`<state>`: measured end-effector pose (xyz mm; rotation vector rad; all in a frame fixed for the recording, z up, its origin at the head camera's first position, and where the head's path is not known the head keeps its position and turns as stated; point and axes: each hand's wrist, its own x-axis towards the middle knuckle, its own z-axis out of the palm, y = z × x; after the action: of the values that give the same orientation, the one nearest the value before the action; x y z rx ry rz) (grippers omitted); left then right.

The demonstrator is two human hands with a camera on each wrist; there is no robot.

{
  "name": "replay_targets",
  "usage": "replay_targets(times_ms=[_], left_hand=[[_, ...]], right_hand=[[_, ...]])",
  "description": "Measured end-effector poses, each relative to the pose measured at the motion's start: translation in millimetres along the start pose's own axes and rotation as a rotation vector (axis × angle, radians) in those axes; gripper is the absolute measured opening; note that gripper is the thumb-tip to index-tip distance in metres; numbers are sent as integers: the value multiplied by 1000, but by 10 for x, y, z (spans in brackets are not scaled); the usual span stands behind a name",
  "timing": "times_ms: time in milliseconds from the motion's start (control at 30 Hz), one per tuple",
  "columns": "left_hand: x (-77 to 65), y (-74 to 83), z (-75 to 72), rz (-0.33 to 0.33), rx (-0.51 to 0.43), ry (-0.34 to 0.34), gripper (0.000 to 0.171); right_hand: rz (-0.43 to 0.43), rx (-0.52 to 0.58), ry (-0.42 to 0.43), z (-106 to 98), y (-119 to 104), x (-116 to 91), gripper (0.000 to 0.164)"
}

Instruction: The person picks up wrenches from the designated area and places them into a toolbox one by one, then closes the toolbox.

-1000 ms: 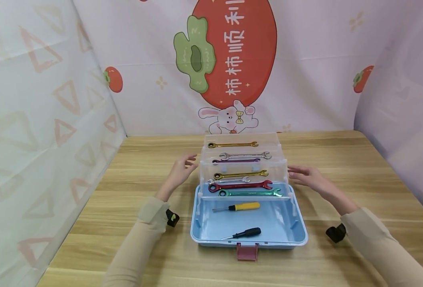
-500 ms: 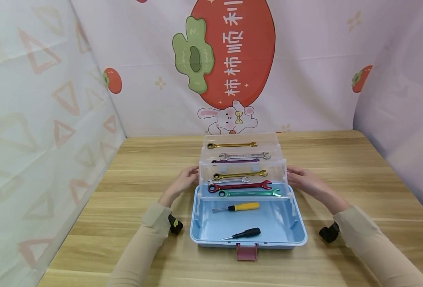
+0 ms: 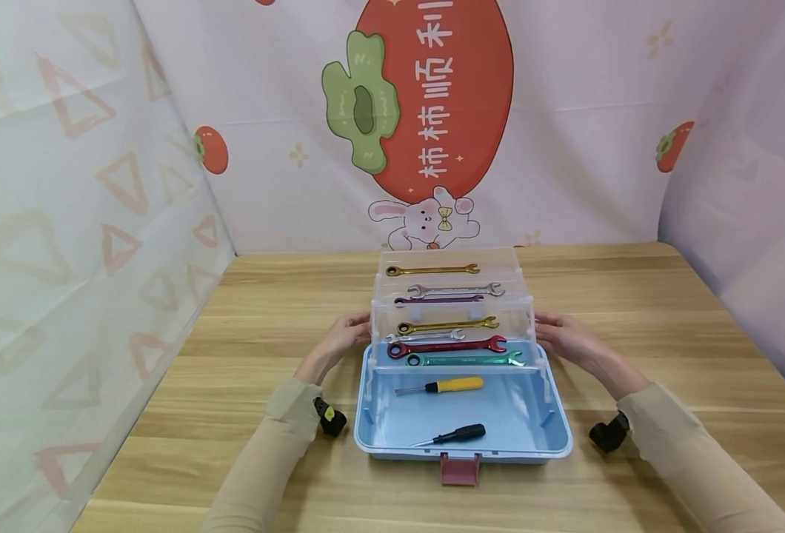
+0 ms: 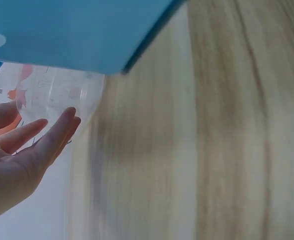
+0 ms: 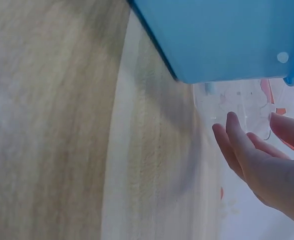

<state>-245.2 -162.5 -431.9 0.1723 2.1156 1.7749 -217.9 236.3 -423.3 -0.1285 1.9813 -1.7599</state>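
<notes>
A light blue toolbox (image 3: pixel 509 426) stands opened on the table, its clear stepped trays (image 3: pixel 515 314) raised toward the back. At the trays' left side is my left hand (image 3: pixel 341 342), fingers extended and slightly bent. My right hand (image 3: pixel 569 342) mirrors it on the right side. In the wrist views, left fingers (image 4: pixel 54 137) and right fingers (image 5: pixel 240 140) lie beside the clear plastic (image 4: pixel 62 92); firm contact cannot be told. Several wrenches lie in the trays, among them a red wrench (image 3: pixel 446 346) and a green wrench (image 3: pixel 466 360). A yellow-handled screwdriver (image 3: pixel 459 385) and a black screwdriver (image 3: pixel 461 434) lie in the box's bottom.
A pink latch (image 3: pixel 460 471) hangs at the toolbox's front. Wooden tabletop (image 3: pixel 232 355) surrounds the box on the sides and front. Behind the table hangs a printed cloth (image 3: pixel 566 185), and another cloth (image 3: pixel 66 296) borders the left.
My left hand has moved right, in to the trays' left side. The right hand has shifted slightly inward. The toolbox and tools stay put.
</notes>
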Motion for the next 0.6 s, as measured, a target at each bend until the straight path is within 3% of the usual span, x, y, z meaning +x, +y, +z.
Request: replay_targets(times_ms=[233,600], left_hand=[[37,-3,11,-62,-35,48,40],[15,-27,2,-67,-123,71,41]], right_hand=[[-2,-38,14,-1,-39,8,51],[-40,-69,44,14,-26,28,50]])
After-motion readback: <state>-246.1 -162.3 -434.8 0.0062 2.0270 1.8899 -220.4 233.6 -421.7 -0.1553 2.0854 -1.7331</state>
